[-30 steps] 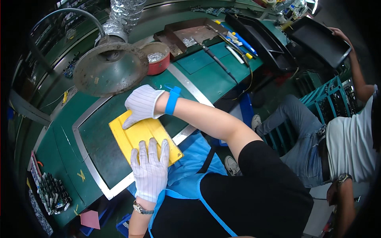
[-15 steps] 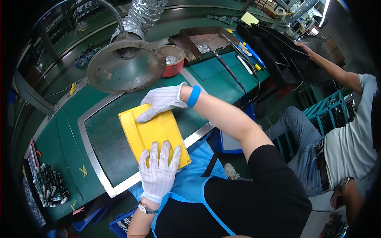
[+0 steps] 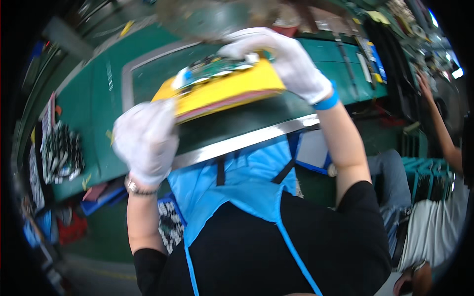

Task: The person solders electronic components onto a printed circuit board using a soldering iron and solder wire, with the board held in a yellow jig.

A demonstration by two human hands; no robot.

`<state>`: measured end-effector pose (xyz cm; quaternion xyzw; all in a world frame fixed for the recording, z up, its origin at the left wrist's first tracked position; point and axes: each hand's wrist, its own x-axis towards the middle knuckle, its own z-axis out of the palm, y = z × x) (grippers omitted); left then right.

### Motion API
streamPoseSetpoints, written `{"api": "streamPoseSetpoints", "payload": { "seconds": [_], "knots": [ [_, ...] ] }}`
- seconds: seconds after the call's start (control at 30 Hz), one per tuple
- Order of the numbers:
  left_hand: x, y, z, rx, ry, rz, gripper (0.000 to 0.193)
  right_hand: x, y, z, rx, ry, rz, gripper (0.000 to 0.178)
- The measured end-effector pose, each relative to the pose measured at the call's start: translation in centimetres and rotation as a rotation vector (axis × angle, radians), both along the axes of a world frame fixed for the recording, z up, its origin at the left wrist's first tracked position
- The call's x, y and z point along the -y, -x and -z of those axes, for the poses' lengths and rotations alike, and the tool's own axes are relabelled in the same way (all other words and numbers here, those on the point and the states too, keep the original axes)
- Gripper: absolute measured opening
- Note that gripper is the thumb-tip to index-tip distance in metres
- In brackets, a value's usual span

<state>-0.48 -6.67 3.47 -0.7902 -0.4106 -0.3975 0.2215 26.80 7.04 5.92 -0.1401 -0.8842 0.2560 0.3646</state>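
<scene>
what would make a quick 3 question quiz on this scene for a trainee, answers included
1. Multiple choice: what colour is the block between the left hand and the right hand? A red, B yellow, C white
2. True or false: the blue wristband is on the right wrist.
3. Fill the gap: a green ____ shows over the block's top.

Key: 1 B; 2 true; 3 circuit board, somewhat blurred.

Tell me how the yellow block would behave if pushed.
The yellow block is probably stiff, since its long near edge looks straight despite the blur. Its broad, flat shape makes rolling seem unlikely.
</scene>
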Motion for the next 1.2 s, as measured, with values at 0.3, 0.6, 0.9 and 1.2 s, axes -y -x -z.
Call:
{"api": "streamPoseSetpoints", "payload": {
  "seconds": [0.3, 0.6, 0.9, 1.2],
  "knots": [
    [0.5, -2.4, 4.1, -0.229, 0.437, 0.207, 0.048, 1.3, -3.0, 6.6, 0.245, -0.403, 0.166, 0.031],
    [-0.9, -1.9, 2.8, -0.047, 0.636, 0.253, 0.042, 1.4, -3.6, 5.9, 0.351, -0.410, 0.192, 0.047],
    [-6.1, -3.0, 3.1, -0.059, 0.615, 0.097, 0.089, 2.2, -1.8, 6.0, 0.246, -0.049, 0.285, 0.069],
    [-6.6, -3.0, 4.8, -0.002, 0.683, 0.132, 0.094, 1.9, -2.1, 7.3, 0.329, 0.009, 0.281, 0.079]
  ]
}}
